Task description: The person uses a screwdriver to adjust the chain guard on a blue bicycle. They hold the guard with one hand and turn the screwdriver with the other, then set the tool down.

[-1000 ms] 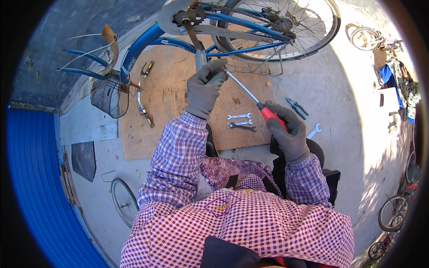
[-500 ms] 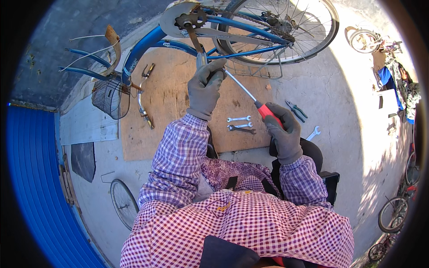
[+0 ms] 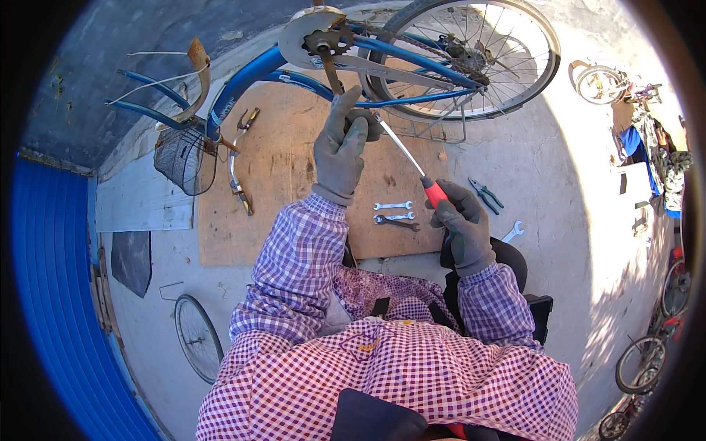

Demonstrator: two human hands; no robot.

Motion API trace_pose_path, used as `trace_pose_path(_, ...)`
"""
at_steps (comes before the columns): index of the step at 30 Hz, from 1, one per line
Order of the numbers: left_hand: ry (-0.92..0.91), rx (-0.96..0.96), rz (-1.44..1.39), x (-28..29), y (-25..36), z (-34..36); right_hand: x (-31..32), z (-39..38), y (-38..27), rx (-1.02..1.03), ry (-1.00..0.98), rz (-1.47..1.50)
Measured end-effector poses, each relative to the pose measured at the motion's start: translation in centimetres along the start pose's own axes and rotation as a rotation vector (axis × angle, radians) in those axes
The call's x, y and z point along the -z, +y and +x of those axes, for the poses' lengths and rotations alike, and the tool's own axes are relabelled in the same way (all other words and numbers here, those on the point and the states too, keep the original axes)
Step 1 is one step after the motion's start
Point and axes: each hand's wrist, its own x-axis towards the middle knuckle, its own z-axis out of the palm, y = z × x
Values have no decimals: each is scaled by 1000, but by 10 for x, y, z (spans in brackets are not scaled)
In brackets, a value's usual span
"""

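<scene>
A blue bicycle frame lies upside down or on its side before me, its exact pose hard to tell, with a rusty crank arm hanging from the chainring. Around the lower end of that crank my left hand, in a grey glove, is closed; the pedal there is mostly hidden by the fingers. My right hand, gloved too, grips the red handle of a screwdriver. Its shaft slants up and left, and the tip meets the left hand's fingers at the pedal end.
On the wooden board lie several open-end wrenches and a handlebar. Pliers and another wrench rest on the concrete to the right. A wire basket, a loose wheel and the rear wheel are around.
The left hand has turned and its grip at the crank end has shifted, covering more of the pedal. The screwdriver has moved slightly right and down, with a steeper slant.
</scene>
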Motion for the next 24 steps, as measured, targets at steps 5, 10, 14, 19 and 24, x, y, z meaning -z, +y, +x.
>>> trace_pose_path(5,4,43,-54,2,1,2,2,1,2,-4,-20,0)
trace_pose_path(10,-25,166,-159,8,-6,2,5,1,8,-17,-23,-16)
trace_pose_path(14,-60,248,-245,11,-11,0,7,0,11,-18,-36,-21)
trace_pose_path(19,-129,325,-371,13,-13,-3,7,-1,12,-5,-38,9)
trace_pose_path(24,-152,363,-395,12,-12,-4,6,-3,10,-20,-26,-25)
